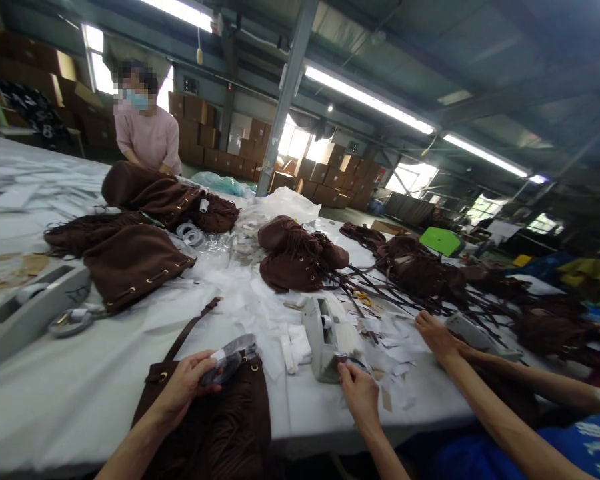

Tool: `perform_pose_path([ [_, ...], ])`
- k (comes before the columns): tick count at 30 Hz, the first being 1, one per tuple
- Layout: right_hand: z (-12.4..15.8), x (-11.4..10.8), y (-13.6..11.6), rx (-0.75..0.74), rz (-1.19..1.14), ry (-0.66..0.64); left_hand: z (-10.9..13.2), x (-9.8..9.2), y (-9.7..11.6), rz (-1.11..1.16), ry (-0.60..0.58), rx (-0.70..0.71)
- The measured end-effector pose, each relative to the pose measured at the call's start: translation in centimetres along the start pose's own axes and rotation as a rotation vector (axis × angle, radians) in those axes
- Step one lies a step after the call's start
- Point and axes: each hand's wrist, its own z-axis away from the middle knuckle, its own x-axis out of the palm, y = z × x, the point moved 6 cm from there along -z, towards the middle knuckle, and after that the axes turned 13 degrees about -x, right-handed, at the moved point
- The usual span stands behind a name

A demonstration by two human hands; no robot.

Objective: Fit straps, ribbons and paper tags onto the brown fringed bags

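My left hand (193,381) is closed around a shiny grey ring (234,357) with a white wrap on part of it. Beneath that hand a dark brown drawstring bag (230,423) with fringe and gold eyelets hangs over the near table edge, its strap (187,333) stretched away from me. At the front end of a grey tape dispenser (325,340), my right hand (363,397) pinches tape between thumb and forefinger; the clear strip itself is hard to make out. White paper pieces (296,348) lie left of the dispenser.
More brown bags (137,263) cover the white table (100,400). Another dispenser (30,310) and a wrapped ring (71,323) lie left. Yellow-handled scissors (363,298) rest among scraps. A co-worker's arms (480,380) reach in at right; another person (147,133) stands across the table.
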Motion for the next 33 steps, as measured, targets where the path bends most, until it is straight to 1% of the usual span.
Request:
perform_pose_path([
  [3,1.1,-0.2,-0.2,-0.022,0.055,-0.047,0.3,0.3,0.3,-0.036,-0.024,0.042],
  [5,2.4,0.7,-1.1,-0.011,0.040,-0.103,0.6,0.7,0.6,-0.064,-0.036,0.090],
  [6,3.1,1.5,-2.1,-0.013,0.001,-0.143,0.8,1.1,0.8,-0.086,-0.047,0.118],
  [8,4.6,3.6,-5.3,-0.053,-0.148,-0.257,1.2,1.9,1.3,-0.148,-0.056,0.177],
  [11,6.7,6.5,-12.2,-0.173,-0.431,-0.437,1.9,3.0,1.7,-0.292,-0.020,0.292],
  [13,7.6,7.8,-16.4,-0.234,-0.559,-0.511,2.6,3.6,1.8,-0.412,0.019,0.390],
  [14,7.8,8.3,-17.9,-0.254,-0.595,-0.533,3.0,3.8,1.9,-0.471,0.043,0.449],
  [16,7.9,9.3,-19.7,-0.273,-0.620,-0.555,3.8,4.0,2.0,-0.573,0.099,0.569],
  [18,7.7,10.1,-20.2,-0.275,-0.612,-0.566,4.5,4.2,2.0,-0.663,0.138,0.658],
  [20,7.6,10.8,-20.0,-0.265,-0.598,-0.572,4.8,4.5,1.8,-0.743,0.149,0.705],
  [23,7.4,11.5,-19.4,-0.242,-0.576,-0.565,5.1,5.0,1.6,-0.838,0.147,0.735],
  [29,7.3,11.7,-18.9,-0.211,-0.531,-0.539,5.3,5.5,1.4,-0.965,0.137,0.787],
  [31,7.3,12.1,-18.5,-0.171,-0.516,-0.532,5.2,5.5,1.1,-0.989,0.137,0.801],
  [33,7.4,12.8,-17.8,-0.097,-0.510,-0.543,5.0,5.5,0.8,-1.016,0.138,0.805],
])
